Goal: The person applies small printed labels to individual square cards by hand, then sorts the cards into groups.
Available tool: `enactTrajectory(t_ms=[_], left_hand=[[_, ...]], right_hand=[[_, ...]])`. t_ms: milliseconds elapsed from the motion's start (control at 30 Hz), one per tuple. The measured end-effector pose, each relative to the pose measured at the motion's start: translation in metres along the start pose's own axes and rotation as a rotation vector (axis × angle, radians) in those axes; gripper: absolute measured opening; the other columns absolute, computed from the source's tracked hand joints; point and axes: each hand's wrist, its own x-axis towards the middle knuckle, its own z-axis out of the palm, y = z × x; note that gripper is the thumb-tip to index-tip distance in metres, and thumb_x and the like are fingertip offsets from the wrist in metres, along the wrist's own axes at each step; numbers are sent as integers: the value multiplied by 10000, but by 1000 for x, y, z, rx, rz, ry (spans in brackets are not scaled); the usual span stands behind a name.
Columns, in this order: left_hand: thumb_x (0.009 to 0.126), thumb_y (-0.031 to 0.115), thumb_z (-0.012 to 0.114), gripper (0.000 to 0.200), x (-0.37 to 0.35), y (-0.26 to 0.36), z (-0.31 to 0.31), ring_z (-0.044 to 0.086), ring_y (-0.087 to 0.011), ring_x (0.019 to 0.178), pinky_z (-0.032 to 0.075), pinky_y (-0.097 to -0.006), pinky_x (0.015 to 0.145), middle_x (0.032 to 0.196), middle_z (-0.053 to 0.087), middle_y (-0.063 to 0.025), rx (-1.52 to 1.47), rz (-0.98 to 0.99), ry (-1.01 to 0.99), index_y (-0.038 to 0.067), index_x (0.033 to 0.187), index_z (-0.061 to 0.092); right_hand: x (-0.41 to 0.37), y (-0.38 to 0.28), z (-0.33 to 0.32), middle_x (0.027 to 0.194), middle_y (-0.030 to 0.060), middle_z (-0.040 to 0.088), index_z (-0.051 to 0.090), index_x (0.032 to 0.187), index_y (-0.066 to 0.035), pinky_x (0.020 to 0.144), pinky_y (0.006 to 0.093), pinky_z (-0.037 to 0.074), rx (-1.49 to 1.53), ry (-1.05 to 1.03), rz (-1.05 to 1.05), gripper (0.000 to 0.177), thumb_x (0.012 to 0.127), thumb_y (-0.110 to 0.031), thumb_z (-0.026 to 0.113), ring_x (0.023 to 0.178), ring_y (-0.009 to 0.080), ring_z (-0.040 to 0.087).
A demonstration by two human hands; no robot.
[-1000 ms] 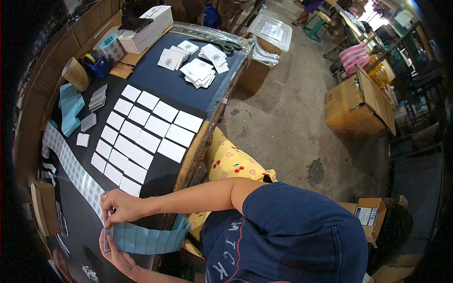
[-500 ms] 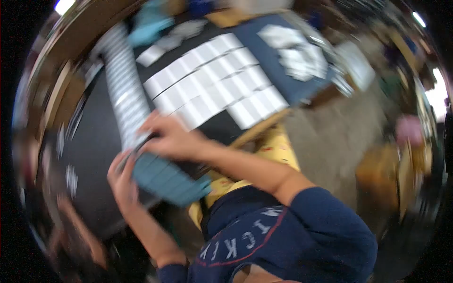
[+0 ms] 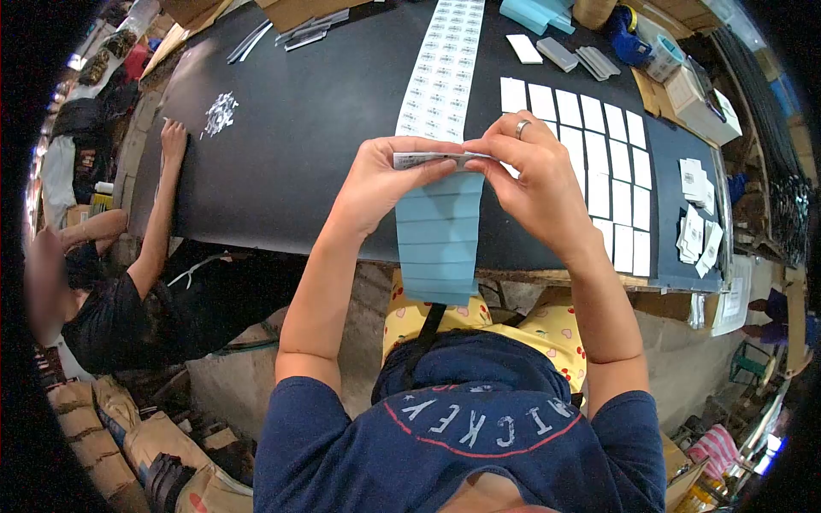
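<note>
A long strip of printed labels (image 3: 440,77), white with rows of small dark logos, runs across the black table up to my hands. My left hand (image 3: 376,175) pinches a folded edge of this strip between thumb and fingers. From the right, my right hand (image 3: 530,171), with a ring on one finger, pinches the same fold, its fingertips close to those of the left. Below the fold hangs the strip's blue side (image 3: 438,227), marked by several cross creases, reaching past the table edge towards my lap.
White cards (image 3: 596,154) lie in rows right of my right hand, with loose printed cards (image 3: 697,235) beyond. Blue sheets (image 3: 534,15), a tape dispenser (image 3: 629,36) and small stacks (image 3: 558,54) stand behind. Left, another person's arm (image 3: 162,184) rests near paper scraps (image 3: 221,115).
The view has turned and steadied, so the strip now runs straight ahead of me. Both hands remain on the strip's folded edge, with the blue part hanging below.
</note>
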Motion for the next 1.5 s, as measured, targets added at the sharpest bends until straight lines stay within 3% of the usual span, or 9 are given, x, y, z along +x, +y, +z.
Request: enactTrajectory(t_ms=[333,400,767,1133,1500], left_hand=[[805,91,739,218,-1,-1,3,647,-118,846,522,-243,766,959,703,-91,-15,-37,52,-2,999,709],[782,143,769,197,2,-3,4,666,-132,788,545,-259,725,880,708,-101,-88,19,84,16,928,728],[806,119,741,157,6,-7,12,669,-122,758,546,-233,697,861,709,-108,-106,60,126,12,921,725],[807,113,738,176,6,-4,11,653,-122,778,518,-241,709,891,705,-94,-128,-33,192,-8,933,717],[808,101,736,192,6,-6,11,653,-131,771,524,-241,707,901,701,-104,-160,-47,189,-4,967,714]], right_hand=[[-2,3,5,796,88,597,670,803,-41,743,380,446,-6,19,13,80,727,-19,686,821,277,562],[-2,1,6,795,87,598,670,800,-41,742,379,446,-16,24,14,79,726,-18,686,820,276,562],[-5,2,9,774,81,594,665,789,-38,733,375,442,-52,75,34,84,715,-2,681,801,267,559],[-13,5,18,801,62,582,664,844,-24,747,377,432,-253,198,-209,216,637,38,659,811,255,536],[-19,8,19,828,62,594,660,855,-26,799,391,432,-244,180,-222,243,620,34,652,846,255,546]])
